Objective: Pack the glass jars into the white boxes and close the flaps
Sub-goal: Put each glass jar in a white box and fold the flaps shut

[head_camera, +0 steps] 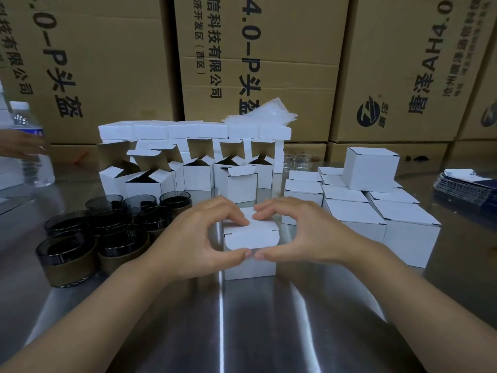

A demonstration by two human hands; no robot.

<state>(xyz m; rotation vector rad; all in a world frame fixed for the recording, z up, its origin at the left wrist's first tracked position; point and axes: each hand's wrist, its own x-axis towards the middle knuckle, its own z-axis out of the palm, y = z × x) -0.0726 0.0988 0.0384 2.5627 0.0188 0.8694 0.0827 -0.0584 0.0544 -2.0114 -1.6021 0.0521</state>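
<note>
1. Two hands are on one white box (250, 266), centre of the bench (242, 335), right in front of the person.
2. The left hand (199, 239) and right hand (304, 235) each curl round the box top. The fingers (238, 221) press on the lid flap (251, 238), and the thumbs nearly meet at its near edge.
3. The flap lies almost flat, with its rounded tongue on the near side. It looks not yet tucked in. I can't tell whether a jar is inside.
4. The box is probably thin card, light and easy to dent. Push along the fold and the tongue edge, not mid-panel. Once loaded it will be bottom-heavy, so lift it by the side walls, never by the lid.
5. The dark glass jars (107, 232) stand in a cluster to the left of the box, each with a brown band round its lower half. They are stiff, smooth and breakable. Grip them round the banded wall, not the rim.
6. The open boxes (197, 177) wait behind with flaps up. The closed boxes (376, 220) are stacked to the right.
</note>
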